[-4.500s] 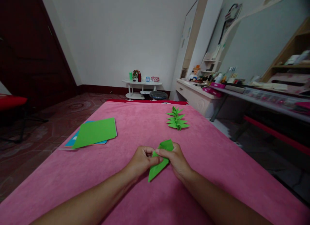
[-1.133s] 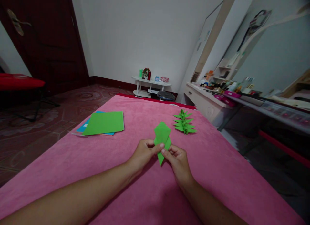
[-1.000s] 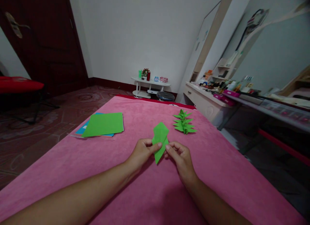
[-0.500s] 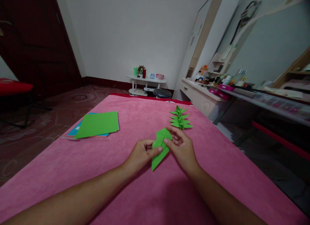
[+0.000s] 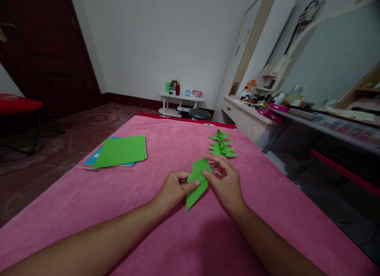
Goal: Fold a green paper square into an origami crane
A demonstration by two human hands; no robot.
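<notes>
A folded green paper piece (image 5: 196, 183), long and pointed at its lower end, is held just above the pink cloth (image 5: 148, 212). My left hand (image 5: 174, 189) pinches its left edge with thumb and fingers. My right hand (image 5: 225, 181) grips its upper right part, with the fingers curled over the fold. A row of finished green folded pieces (image 5: 222, 146) lies on the cloth just beyond my right hand.
A stack of flat paper sheets (image 5: 120, 151), green on top with blue beneath, lies at the cloth's left side. A white low table (image 5: 180, 103) stands by the far wall. A cluttered dresser (image 5: 255, 113) is on the right, a red chair (image 5: 18, 109) on the left.
The paper piece has turned from upright to slanted, with its point toward the lower left. My right hand moved from the piece's lower part up to its upper fold.
</notes>
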